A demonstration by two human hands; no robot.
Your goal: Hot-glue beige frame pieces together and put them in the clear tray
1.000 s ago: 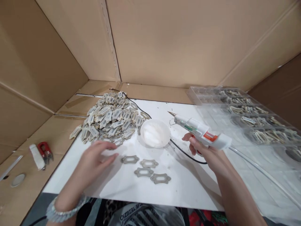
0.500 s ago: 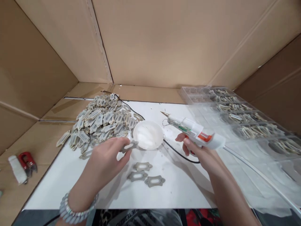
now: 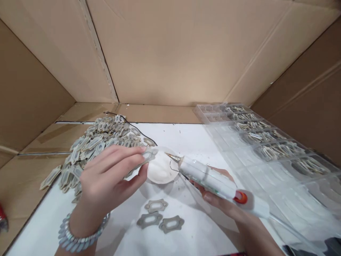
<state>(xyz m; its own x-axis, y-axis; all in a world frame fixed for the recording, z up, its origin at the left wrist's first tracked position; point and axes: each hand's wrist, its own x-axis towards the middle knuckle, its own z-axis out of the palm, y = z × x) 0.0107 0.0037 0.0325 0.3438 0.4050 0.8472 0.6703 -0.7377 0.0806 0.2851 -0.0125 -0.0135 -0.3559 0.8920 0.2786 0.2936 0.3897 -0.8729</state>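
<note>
Head view | left hand pinched on grey plate | right hand curled around glue gun

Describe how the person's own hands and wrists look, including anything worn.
Both hands are ungloved, with no sleeves in view. The left hand has a pale blue-grey coiled band at its wrist, with what looks like a beaded strand alongside. The right hand shows no jewellery, though it is partly hidden.
</note>
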